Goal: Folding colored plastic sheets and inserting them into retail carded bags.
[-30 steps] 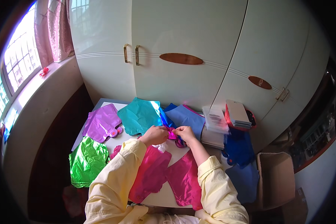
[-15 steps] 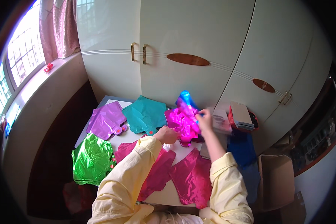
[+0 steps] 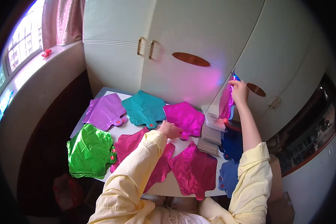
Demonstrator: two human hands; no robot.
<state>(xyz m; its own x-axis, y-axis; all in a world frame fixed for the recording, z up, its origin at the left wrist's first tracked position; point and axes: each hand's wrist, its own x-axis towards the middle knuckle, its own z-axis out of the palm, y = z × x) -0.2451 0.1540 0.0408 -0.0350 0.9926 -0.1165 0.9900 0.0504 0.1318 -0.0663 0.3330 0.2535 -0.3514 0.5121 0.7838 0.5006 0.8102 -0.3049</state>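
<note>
Holding a magenta foil balloon (image 3: 226,101) up at about two o'clock, my right hand (image 3: 239,92) is pinched shut on its top edge; it hangs with its long axis vertical, over the bench's (image 3: 132,131) far right corner. My left hand (image 3: 170,130) rests loosely curled at centre, fingertips touching a flat pink balloon (image 3: 184,118) whose neck points toward six o'clock.
</note>
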